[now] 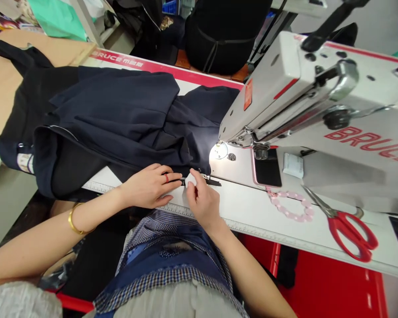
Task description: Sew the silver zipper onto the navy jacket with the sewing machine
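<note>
A dark navy garment (119,115) lies spread over the sewing table, its near edge under my hands. Along that edge runs a black zipper (214,182) with metal teeth and a silver-coloured slider near its right end. My left hand (152,185) lies flat with fingers stretched out, fingertips on the zipper tape. Just right of it, my right hand (204,201) is closed in a pinch around a small white piece (190,178) that looks like tailor's chalk. This piece covers part of the zipper; my fingers hide the rest of it.
A white sewing machine (295,88) stands at the right, its lamp lighting the needle plate (220,151). Near it lie a phone (267,168), a white packet (293,165), a pink beaded loop (292,206) and red-handled scissors (351,234). A ruler strip (252,229) follows the front edge.
</note>
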### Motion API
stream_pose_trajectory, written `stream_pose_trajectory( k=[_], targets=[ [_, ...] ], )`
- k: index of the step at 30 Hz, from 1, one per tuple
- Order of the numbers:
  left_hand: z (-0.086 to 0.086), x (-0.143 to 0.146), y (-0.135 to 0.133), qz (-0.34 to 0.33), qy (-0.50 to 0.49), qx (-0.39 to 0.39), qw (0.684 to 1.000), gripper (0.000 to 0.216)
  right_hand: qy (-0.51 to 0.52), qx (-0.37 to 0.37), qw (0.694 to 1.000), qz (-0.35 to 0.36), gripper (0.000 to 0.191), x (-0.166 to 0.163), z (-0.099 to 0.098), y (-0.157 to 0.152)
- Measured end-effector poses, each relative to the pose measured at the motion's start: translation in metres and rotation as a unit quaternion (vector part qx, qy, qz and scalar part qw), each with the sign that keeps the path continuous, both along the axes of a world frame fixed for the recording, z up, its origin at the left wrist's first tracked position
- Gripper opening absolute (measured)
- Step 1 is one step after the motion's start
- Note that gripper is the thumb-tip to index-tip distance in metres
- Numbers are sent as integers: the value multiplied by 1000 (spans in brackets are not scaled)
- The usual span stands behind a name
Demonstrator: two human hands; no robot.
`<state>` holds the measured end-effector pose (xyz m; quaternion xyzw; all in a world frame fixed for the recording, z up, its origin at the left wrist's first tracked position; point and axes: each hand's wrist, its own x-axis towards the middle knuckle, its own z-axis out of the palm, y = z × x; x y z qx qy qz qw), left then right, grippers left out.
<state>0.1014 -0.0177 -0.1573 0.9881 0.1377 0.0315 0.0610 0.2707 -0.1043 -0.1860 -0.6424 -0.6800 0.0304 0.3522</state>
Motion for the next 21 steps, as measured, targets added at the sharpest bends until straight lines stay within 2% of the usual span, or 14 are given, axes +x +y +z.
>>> stream_pose_trajectory(
  k=[5,13,21],
  targets=[
    [-1,0,2,-4,6,-13,1000,35,-23,19,1000,3,29,-2,-4,4],
    [-2,1,3,-3,0,-12,1000,33,-53,0,999,-8,29,-5,-5,5],
    [-2,1,3,-6,-11,-5,1000,34,-52,44,998,12,28,-4,-4,3]
  ],
)
